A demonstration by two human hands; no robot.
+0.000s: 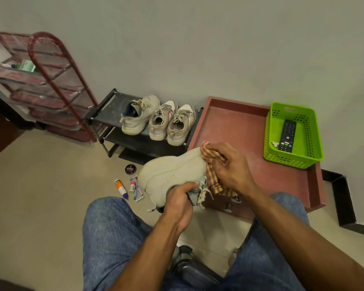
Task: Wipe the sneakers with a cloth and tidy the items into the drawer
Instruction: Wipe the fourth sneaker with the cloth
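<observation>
While my left hand (180,199) grips the pale grey fabric sneaker (170,175) at its collar, fingers curled into the opening beside the loose off-white laces (203,195), my right hand (229,166) holds the orange-and-yellow checked cloth (211,162) bunched under its curled fingers and presses it against the shoe's right flank. The sneaker is held in the air above my denim-clad knees, just in front of the reddish-brown drawer unit (240,127). Its long axis runs from the collar, nearest me in the left hand, away and up to the right, towards the end where the cloth sits. The surface turned to the camera is broad and pale; I cannot tell for certain whether it is sole or upper. The cloth lies to the right of the left-hand grip, touching the shoe, with a free tail hanging below my right wrist.

In my judgement the next stroke should travel along this long axis, the right hand being the nearer to the unwiped length, the left serving only as anchor.

Three more pale sneakers (158,120) stand on the black low shoe rack (105,110). On the floor to the left of the held shoe lie a round black polish tin (130,169) and small tubes and markers (132,189), not yet tidied away.
</observation>
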